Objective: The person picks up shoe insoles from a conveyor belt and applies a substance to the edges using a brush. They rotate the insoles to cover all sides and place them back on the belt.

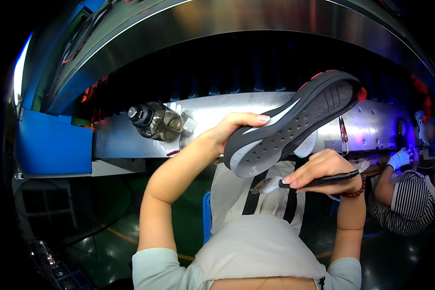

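My left hand [234, 126] is closed around one end of a dark grey shoe sole [295, 126] with a white side stripe and red accents. The thumb lies along its side edge, and the other fingers are mostly hidden behind. Tilted up to the right, the sole turns a face dotted with small holes toward me. In my right hand [321, 169] is a brush [319, 181] with a dark handle, gripped close to its white-wrapped head. Its brownish bristles point left, just below the sole's lower end; they appear apart from it.
Across from me runs a metal work ledge [241, 108] under a curved machine hood [217, 21]. A dark translucent bottle [165, 123] lies on it at the left, near a blue box [55, 145]. A red-handled tool [343, 129] sits at the right. Another person [413, 200] works far right.
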